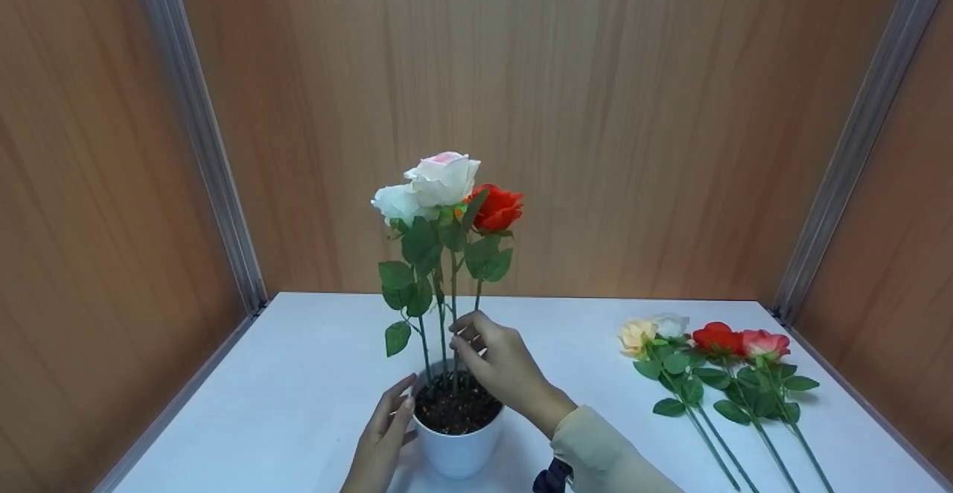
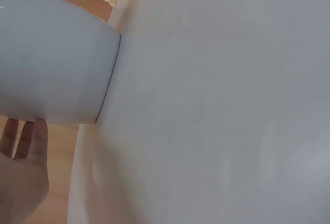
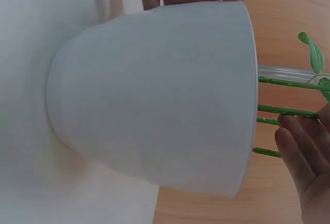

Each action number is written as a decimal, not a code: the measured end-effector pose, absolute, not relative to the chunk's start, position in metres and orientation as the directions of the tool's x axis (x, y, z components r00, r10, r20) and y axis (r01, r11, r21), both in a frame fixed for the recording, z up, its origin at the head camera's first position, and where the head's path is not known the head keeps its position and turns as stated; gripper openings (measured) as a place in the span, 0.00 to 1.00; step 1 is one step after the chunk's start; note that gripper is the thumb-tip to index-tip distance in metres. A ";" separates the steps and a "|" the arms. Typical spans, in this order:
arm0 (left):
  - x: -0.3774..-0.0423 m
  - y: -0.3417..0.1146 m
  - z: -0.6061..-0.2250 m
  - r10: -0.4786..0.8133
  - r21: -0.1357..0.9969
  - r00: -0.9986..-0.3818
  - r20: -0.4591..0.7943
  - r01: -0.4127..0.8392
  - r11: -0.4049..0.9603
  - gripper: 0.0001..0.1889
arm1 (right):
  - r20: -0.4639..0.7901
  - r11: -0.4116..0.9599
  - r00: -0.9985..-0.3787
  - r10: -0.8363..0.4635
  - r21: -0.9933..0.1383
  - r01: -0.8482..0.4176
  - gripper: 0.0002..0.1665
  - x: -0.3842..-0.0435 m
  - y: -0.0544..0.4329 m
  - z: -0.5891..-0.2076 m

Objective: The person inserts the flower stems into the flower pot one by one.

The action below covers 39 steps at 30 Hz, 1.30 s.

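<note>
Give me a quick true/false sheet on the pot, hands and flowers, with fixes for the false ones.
1. The white pot stands upright on the table. True.
2. The right hand pinches a green stem. True.
3. The left hand holds a loose flower. False: it is at the side of the pot.
4. In the head view, the pot's red rose is left of its white blooms. False: it is to their right.
5. Four loose flowers lie on the table. True.
</note>
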<state>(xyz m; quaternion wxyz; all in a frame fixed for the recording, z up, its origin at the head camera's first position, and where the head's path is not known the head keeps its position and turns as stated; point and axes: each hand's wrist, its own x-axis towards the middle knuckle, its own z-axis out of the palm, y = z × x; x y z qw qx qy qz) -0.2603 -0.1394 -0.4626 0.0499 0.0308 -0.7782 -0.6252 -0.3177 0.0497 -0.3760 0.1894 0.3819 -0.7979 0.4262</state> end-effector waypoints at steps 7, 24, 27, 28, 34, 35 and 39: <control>-0.260 -0.140 -0.462 -0.102 0.975 -0.994 0.036 0.013 0.220 0.42 | 0.612 0.370 -0.653 -0.447 -0.538 -0.757 0.08 -0.319 0.047 -0.382; -0.259 -0.139 -0.462 -0.102 0.976 -0.994 0.044 0.021 0.218 0.41 | 0.548 0.353 -0.689 -0.474 -0.599 -0.719 0.04 -0.322 0.045 -0.397; -0.259 -0.139 -0.463 -0.103 0.976 -0.994 0.047 0.024 0.216 0.41 | 0.546 0.369 -0.700 -0.459 -0.600 -0.710 0.05 -0.324 0.046 -0.400; -0.259 -0.139 -0.463 -0.105 0.976 -0.993 0.047 0.023 0.216 0.41 | 0.543 0.376 -0.707 -0.454 -0.602 -0.704 0.05 -0.324 0.046 -0.400; -0.259 -0.140 -0.463 -0.102 0.976 -0.994 0.038 0.015 0.217 0.41 | 0.505 0.410 -0.742 -0.440 -0.622 -0.667 0.06 -0.327 0.048 -0.402; -0.259 -0.140 -0.463 -0.100 0.977 -0.994 0.038 0.016 0.215 0.41 | 0.495 0.412 -0.747 -0.443 -0.628 -0.661 0.06 -0.327 0.048 -0.401; -0.260 -0.141 -0.463 -0.095 0.978 -0.995 0.032 0.012 0.209 0.42 | 0.449 0.409 -0.761 -0.469 -0.653 -0.638 0.04 -0.326 0.049 -0.398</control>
